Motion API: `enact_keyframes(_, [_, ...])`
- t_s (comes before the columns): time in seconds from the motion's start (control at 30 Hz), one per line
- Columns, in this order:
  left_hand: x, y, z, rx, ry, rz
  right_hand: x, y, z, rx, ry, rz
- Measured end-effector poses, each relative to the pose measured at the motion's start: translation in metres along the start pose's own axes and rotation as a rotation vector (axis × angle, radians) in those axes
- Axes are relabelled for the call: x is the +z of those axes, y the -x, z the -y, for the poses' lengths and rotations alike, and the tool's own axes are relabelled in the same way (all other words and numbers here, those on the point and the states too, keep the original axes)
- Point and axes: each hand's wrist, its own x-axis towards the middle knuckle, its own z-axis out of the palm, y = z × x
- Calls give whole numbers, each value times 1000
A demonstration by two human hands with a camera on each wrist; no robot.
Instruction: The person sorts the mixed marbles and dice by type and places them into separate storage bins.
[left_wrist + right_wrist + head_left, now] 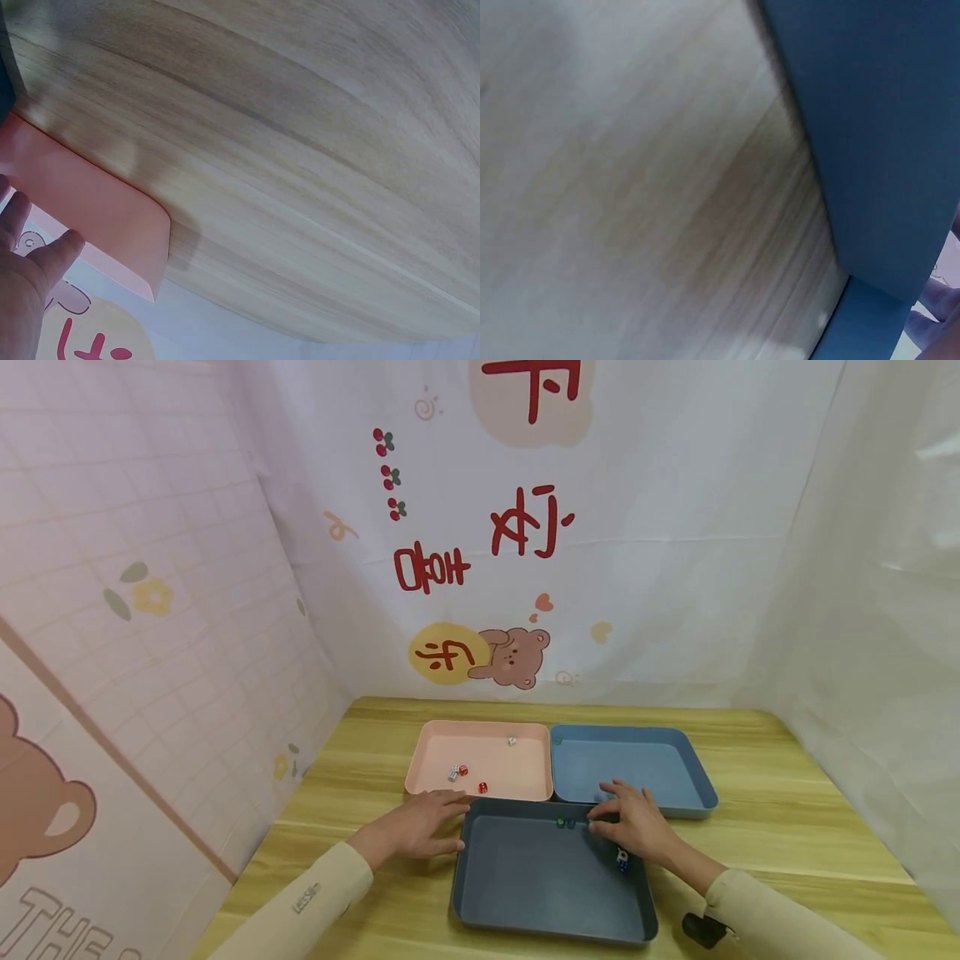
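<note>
My left hand [423,827] is at the left rim of the dark blue-grey tray [551,885], its fingers loosely spread and holding nothing. Over that tray's back right corner is my right hand [633,822], fingers gently bent with a gap at the thumb. A green die [560,822] and a dark blue die [571,824] lie left of its fingertips. Below the palm are blue dice [622,862], partly shaded. The left wrist view shows the fingers [56,255] in front of the pink tray's wall; in the right wrist view only fingers [937,300] appear beyond a blue wall.
Behind stands a pink tray [483,752] with white dice [453,773] and red dice [483,787]. Touching its right side is a lighter blue tray [622,760], with a green die [557,741] in its back left corner. A wooden table [795,843] carries everything.
</note>
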Motion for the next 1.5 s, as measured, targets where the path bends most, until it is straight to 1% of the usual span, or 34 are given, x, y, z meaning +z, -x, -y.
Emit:
enact_keyframes(0.33, [1, -1, 1, -6, 2, 4, -1, -5, -2, -11, -68, -16])
enact_keyframes(0.47, [-1, -1, 0, -2, 0, 8, -3, -6, -4, -15, -89, -25])
enact_keyframes(0.67, [-1, 0, 0, 0, 2, 8, -7, -9, -8, 32, -159, -20])
enact_keyframes(0.77, [-1, 0, 0, 0, 1, 4, -9, -9, -10, 37, -186, -32])
enact_keyframes(0.97, [1, -1, 1, 3, -8, -2, -8, -10, -14, 54, -219, -62])
enact_keyframes(1.17, [0, 0, 0, 8, 9, -3, -10, -14, -19, 102, -250, -65])
enact_keyframes(1.27, [0, 0, 0, 11, 14, -9, -13, -16, -20, 111, -254, -63])
enact_keyframes(1.5, [0, 0, 0, 7, 14, -5, -15, -21, -24, 179, -273, -61])
